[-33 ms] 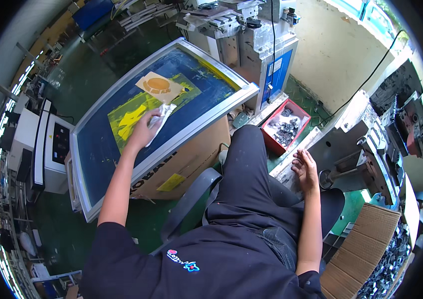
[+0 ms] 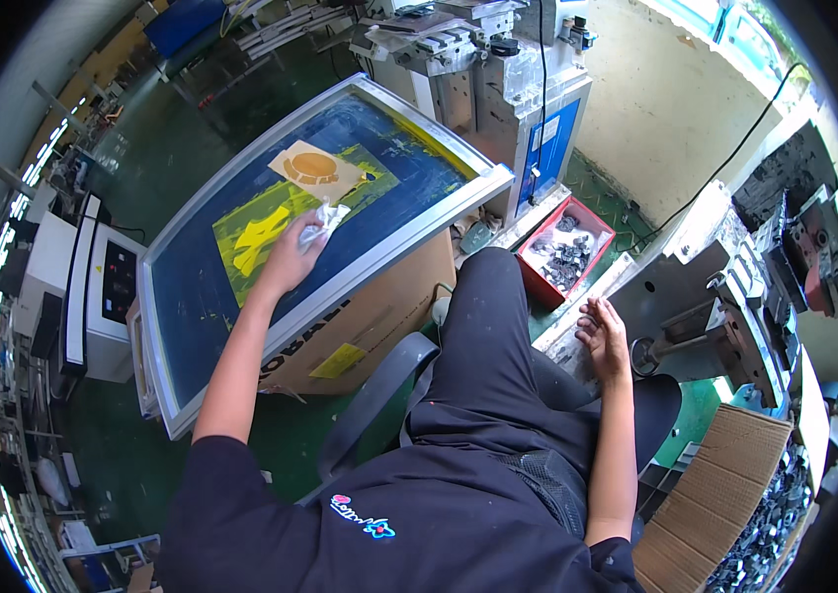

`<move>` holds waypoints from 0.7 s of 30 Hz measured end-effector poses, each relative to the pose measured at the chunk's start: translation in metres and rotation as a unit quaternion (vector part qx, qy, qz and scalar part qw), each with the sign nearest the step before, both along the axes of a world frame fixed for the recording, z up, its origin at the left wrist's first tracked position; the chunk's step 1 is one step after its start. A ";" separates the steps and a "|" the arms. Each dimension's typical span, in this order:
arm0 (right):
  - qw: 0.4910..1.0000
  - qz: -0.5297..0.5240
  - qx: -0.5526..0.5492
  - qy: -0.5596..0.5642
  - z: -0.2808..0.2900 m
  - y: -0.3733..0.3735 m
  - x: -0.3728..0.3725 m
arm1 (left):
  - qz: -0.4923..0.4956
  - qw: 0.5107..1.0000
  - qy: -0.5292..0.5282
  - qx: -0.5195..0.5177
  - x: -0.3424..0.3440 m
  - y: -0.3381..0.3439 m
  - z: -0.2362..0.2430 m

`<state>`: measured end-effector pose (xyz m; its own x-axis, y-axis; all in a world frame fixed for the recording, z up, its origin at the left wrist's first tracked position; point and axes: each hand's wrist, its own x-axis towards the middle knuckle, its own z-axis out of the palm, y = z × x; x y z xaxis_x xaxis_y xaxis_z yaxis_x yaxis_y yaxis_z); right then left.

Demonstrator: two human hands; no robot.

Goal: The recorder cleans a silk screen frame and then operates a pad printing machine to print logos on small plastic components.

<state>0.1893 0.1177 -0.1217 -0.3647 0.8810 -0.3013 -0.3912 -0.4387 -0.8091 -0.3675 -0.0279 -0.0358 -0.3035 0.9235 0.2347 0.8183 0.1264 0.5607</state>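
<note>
Over on the left stands a white machine (image 2: 111, 321) with a dark control panel. Beside it, the big framed screen (image 2: 187, 306) lies tilted, its blue mesh marked by a vivid yellow patch (image 2: 266, 237). And here's the left hand (image 2: 291, 257), reaching over that screen, fingers clamped on a crumpled white wad (image 2: 328, 219), cloth or paper, I can't tell! That wad sits above the yellow patch, just below a tan sheet (image 2: 314, 170) bearing a brown round print. Under the frame, a cardboard box (image 2: 305, 351). Moving right: a red bin (image 2: 528, 259) holding small dark parts (image 2: 567, 262). Then the right hand (image 2: 605, 334), well apart from the screen, raised near the knee, fingers loosely curled, palm half open. Far right, a carton (image 2: 715, 494), flap up, loaded with dark pieces (image 2: 770, 514).
</note>
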 end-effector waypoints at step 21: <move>0.993 -0.096 -0.073 -0.009 -0.019 0.016 0.025 | -0.306 0.940 0.020 -0.148 0.028 0.012 0.004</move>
<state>0.2146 0.1332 -0.1409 -0.1870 0.8806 -0.4355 -0.4651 -0.4698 -0.7503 -0.3397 -0.0158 -0.0313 0.3088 0.9492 -0.0610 0.8092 -0.2284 0.5413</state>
